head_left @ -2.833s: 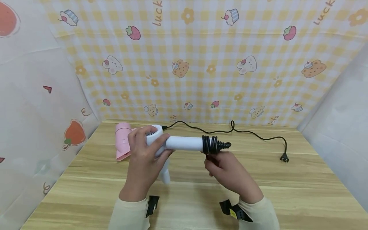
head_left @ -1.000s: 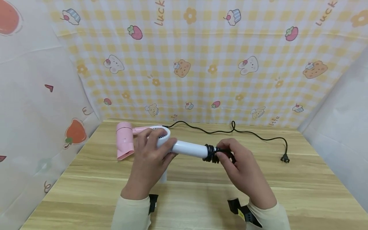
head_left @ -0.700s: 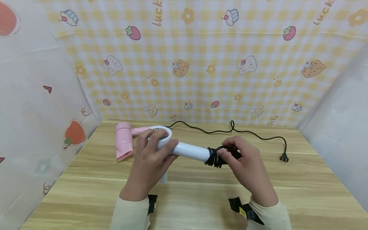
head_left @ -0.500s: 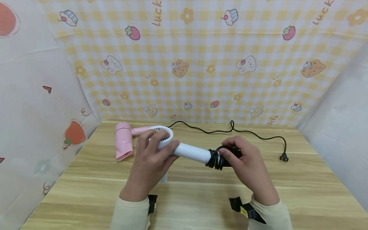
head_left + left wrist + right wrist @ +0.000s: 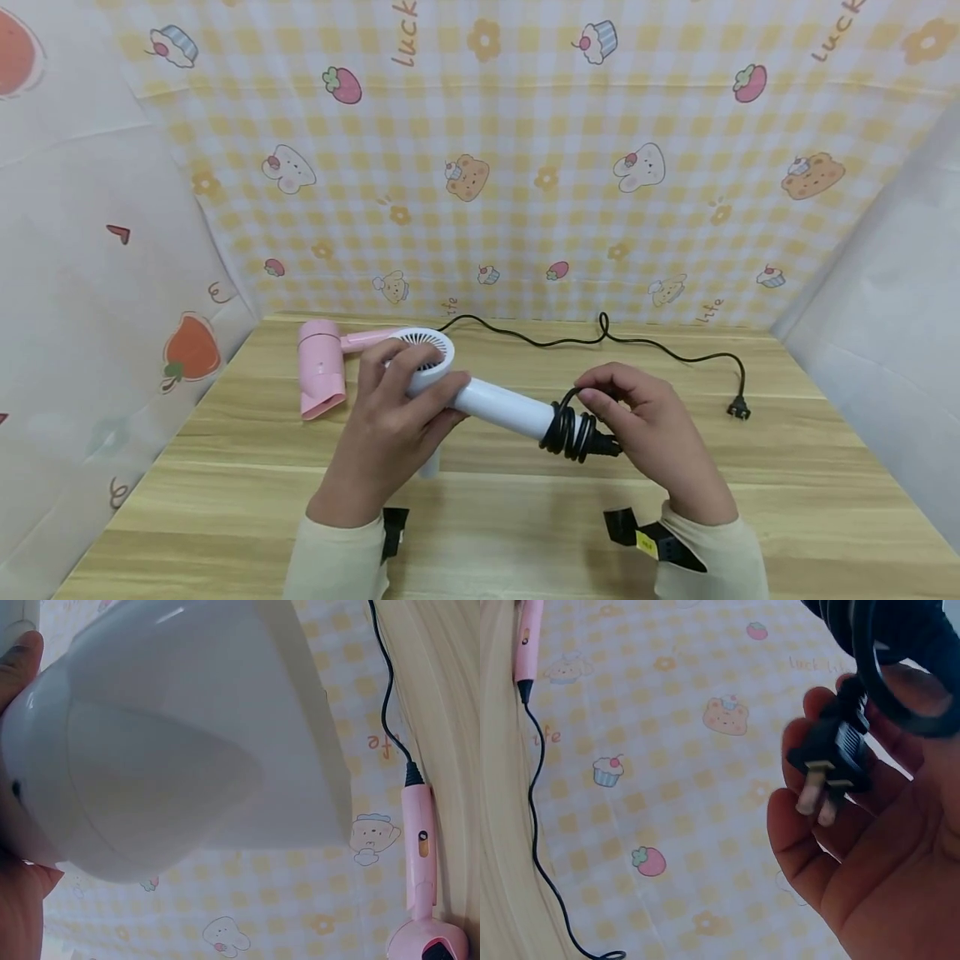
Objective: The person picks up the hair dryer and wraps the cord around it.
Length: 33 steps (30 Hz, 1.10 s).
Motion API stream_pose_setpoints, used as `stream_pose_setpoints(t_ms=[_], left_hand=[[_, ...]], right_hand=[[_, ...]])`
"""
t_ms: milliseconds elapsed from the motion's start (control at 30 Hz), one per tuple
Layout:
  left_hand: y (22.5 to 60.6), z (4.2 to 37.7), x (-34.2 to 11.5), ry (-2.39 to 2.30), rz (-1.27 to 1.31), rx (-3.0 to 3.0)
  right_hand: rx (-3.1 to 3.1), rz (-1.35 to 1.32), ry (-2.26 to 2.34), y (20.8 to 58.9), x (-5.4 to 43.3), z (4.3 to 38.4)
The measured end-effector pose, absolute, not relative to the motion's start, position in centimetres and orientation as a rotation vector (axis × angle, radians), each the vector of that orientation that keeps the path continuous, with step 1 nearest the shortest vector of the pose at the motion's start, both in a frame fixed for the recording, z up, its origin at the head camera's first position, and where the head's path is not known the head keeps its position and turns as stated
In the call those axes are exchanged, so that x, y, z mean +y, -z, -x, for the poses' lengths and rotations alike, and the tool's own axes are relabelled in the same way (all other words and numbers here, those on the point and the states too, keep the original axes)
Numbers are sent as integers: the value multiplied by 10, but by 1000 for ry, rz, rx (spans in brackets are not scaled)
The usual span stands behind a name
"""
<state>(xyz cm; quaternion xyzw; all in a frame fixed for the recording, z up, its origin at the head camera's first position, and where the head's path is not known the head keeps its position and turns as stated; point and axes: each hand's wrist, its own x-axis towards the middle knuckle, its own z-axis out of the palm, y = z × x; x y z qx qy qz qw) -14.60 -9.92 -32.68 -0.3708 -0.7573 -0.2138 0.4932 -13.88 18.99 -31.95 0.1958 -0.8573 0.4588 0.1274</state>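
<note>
My left hand (image 5: 393, 425) grips a white hair dryer (image 5: 502, 408) round its head, fingers over the top near the round vent grille. The handle slants down to the right, above the table. A black cord (image 5: 567, 433) is wound in several loops round the handle's end. My right hand (image 5: 656, 433) pinches a free stretch of this cord between thumb and index finger, just off the handle's tip. In the right wrist view its two-pin plug (image 5: 836, 761) lies by the fingers. The dryer's white nozzle (image 5: 195, 772) fills much of the left wrist view.
A pink hair dryer (image 5: 322, 367) lies at the table's back left. From its handle a thin black cord (image 5: 540, 342) runs right along the back edge, with one small loop, to a plug (image 5: 738, 407). Behind the wooden table (image 5: 525, 525) hangs a yellow checked cloth (image 5: 517, 217).
My right hand has gone from under the handle's end to pinching the cord, drawing a length away from the windings. The handle has tilted down at the right; my left hand keeps its grip.
</note>
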Motion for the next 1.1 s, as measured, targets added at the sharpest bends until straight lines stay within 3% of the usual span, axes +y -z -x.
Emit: stream_pose_setpoints(t_ms=[467, 700, 1100], left_hand=[[320, 144, -98, 574, 925, -1762], [320, 144, -96, 620, 872, -1728], [324, 146, -100, 662, 750, -1791]], right_hand=[[-2328, -825, -1719, 327, 193, 145], [-2334, -889, -1528, 332, 179, 149], [-2568, -620, -1402, 330, 161, 148]])
